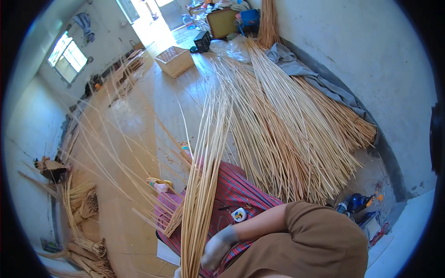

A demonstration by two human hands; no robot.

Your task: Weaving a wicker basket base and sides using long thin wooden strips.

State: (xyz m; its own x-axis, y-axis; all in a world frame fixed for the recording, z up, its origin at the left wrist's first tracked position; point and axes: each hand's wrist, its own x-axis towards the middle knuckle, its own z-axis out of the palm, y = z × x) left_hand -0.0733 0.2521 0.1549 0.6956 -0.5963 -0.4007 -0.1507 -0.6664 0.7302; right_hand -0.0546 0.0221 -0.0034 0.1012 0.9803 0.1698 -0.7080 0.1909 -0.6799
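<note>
A long bundle of pale wicker rods [204,180] lies over my lap, its tips fanning out away from me. My right hand [218,249], in a light grey glove, is closed against the right side of the bundle low down. Only a sliver of my gloved left hand [177,273] shows at the lower edge, left of the bundle; its fingers are hidden. Beneath the rods is a red and blue striped cloth [248,187] covering my legs. On it lies a small round white object [238,214]. A shorter clump of rods [174,221] pokes out left of the bundle.
Big spreads of pale and brown rods [296,134] cover the floor at my right, by a grey cloth [301,69]. A woven basket [175,63] stands ahead. More bundles [85,201] lie along the left wall. A blue bottle-like object [358,203] sits close at right.
</note>
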